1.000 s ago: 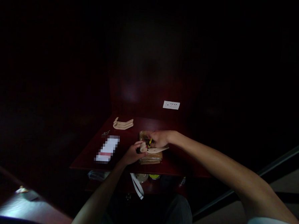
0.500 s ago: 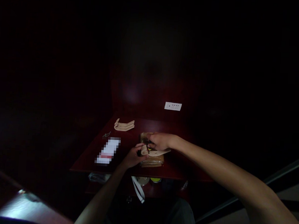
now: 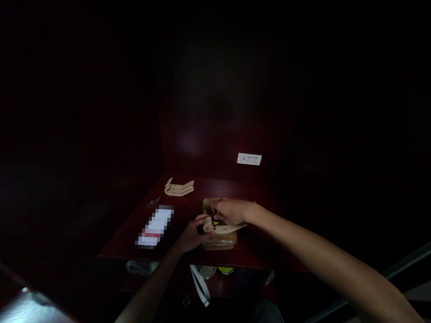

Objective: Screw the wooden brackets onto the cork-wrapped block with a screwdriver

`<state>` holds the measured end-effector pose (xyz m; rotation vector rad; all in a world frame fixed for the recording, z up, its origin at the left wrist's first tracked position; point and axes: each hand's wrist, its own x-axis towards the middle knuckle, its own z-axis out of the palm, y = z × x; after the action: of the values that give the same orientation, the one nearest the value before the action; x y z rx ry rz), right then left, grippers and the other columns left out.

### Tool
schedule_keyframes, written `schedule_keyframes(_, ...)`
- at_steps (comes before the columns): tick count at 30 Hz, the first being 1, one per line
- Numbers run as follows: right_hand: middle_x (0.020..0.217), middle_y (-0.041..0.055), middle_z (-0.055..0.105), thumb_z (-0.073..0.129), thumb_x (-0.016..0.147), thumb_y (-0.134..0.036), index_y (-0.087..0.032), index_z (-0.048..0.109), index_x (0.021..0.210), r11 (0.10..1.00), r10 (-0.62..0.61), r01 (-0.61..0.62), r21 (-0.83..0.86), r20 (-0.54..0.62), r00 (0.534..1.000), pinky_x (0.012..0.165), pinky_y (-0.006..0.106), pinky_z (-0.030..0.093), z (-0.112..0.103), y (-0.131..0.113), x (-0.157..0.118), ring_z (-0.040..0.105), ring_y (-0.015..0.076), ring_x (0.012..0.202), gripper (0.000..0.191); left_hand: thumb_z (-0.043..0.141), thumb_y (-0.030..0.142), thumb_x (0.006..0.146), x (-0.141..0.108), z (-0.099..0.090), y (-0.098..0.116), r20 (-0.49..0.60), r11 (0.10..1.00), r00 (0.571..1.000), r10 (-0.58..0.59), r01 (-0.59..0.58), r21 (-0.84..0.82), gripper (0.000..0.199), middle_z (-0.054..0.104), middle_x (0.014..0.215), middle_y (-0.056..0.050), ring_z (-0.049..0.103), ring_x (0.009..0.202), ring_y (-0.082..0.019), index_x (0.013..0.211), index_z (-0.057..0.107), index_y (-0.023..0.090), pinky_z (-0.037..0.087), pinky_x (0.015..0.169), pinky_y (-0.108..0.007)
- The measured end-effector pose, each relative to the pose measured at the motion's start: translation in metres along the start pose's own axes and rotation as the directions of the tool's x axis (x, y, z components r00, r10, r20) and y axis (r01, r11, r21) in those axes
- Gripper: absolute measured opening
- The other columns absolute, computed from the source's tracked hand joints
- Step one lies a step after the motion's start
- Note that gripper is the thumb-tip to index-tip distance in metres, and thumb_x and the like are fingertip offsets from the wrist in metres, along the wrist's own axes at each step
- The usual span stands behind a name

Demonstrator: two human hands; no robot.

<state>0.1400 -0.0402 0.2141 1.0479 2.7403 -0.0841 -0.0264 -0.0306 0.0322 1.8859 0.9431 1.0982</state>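
Observation:
A pale, hook-shaped piece [image 3: 230,229] lies across a brown, plastic-wrapped block [image 3: 220,240] near the middle of the dark red tabletop. My left hand [image 3: 193,233] grips the curled end of this piece, thumb in front and fingers behind. From the right, my right hand [image 3: 230,210] is closed around a small black and yellow tool [image 3: 216,219] above the curled end. The tool's tip is too small and dark to make out. Several similar pale hooks [image 3: 180,188] are stacked at the back left of the tabletop.
Small metal pieces [image 3: 153,202] and a blurred white sheet or packet [image 3: 155,227] are on the left of the tabletop [image 3: 124,246]. A white socket panel [image 3: 249,159] is on the back wall. Below the front edge, a shelf holds a white strap [image 3: 200,287] and round items.
The whole scene sits slightly lower in the view. My right hand has turned slightly over the pale piece, and both hands keep their holds.

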Motion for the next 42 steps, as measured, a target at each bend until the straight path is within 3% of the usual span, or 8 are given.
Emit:
schedule_keyframes(7,0.1,0.0136,0.065,0.049,0.086,-0.03,-0.012,0.057,0.102,0.999,0.013,-0.01,0.052,-0.057,0.998,0.066,0.027,0.042,0.009,0.004,-0.001,0.062,0.022,0.084,0.025,0.069,0.034,0.071,0.0,0.0,-0.005,0.004,1.0,1.0,-0.014,0.014,-0.02,0.028,0.056,0.123,-0.01,0.051,0.116,-0.024,0.093,0.069,0.015,0.037,0.101,-0.034)
schedule_keyframes(14,0.098,0.0078,0.065,0.051,0.083,-0.02,-0.017,0.054,0.104,0.994,-0.037,0.046,0.1,-0.094,0.995,0.064,0.024,0.04,0.014,0.008,-0.001,0.061,0.0175,0.08,0.021,0.069,0.035,0.07,0.001,0.0,-0.007,0.001,0.999,0.999,-0.038,0.038,-0.007,0.032,0.054,0.125,-0.011,0.05,0.119,-0.026,0.095,0.069,0.016,0.036,0.102,-0.036)
schedule_keyframes(26,0.087,0.0116,0.068,0.048,0.088,-0.034,-0.013,0.061,0.101,0.999,0.039,-0.039,-0.004,0.022,0.999,0.058,0.025,0.038,0.008,0.007,0.003,0.062,0.0192,0.073,0.028,0.069,0.036,0.071,0.001,-0.004,-0.002,0.033,0.999,0.999,-0.043,0.043,-0.006,0.032,0.055,0.126,-0.01,0.05,0.119,-0.025,0.096,0.07,0.016,0.036,0.103,-0.036)
schedule_keyframes(32,0.098,0.0093,0.067,0.054,0.084,-0.031,-0.015,0.056,0.11,0.997,0.025,-0.024,0.068,-0.018,1.0,0.061,0.023,0.039,0.008,0.006,0.003,0.062,0.0173,0.078,0.031,0.069,0.035,0.071,0.001,-0.003,0.001,0.012,1.0,1.0,0.0,0.0,-0.025,0.031,0.056,0.123,-0.01,0.053,0.114,-0.025,0.095,0.07,0.016,0.04,0.099,-0.036)
schedule_keyframes(36,0.093,0.0087,0.068,0.051,0.086,-0.029,-0.016,0.058,0.108,0.999,0.017,-0.016,0.047,-0.025,1.0,0.059,0.023,0.038,0.009,0.009,0.005,0.061,0.017,0.075,0.027,0.069,0.036,0.071,0.0,-0.001,-0.002,0.003,1.0,1.0,-0.015,0.015,-0.009,0.03,0.057,0.121,-0.009,0.052,0.116,-0.025,0.093,0.07,0.016,0.038,0.101,-0.036)
schedule_keyframes(42,0.082,0.0117,0.067,0.044,0.09,-0.04,-0.012,0.063,0.098,0.996,0.089,-0.089,-0.01,0.007,0.996,0.056,0.025,0.036,0.008,0.007,0.005,0.061,0.0183,0.068,0.035,0.069,0.035,0.071,0.0,0.0,-0.001,0.004,1.0,1.0,0.002,-0.002,-0.006,0.03,0.055,0.122,-0.009,0.053,0.114,-0.024,0.096,0.069,0.017,0.04,0.098,-0.034)
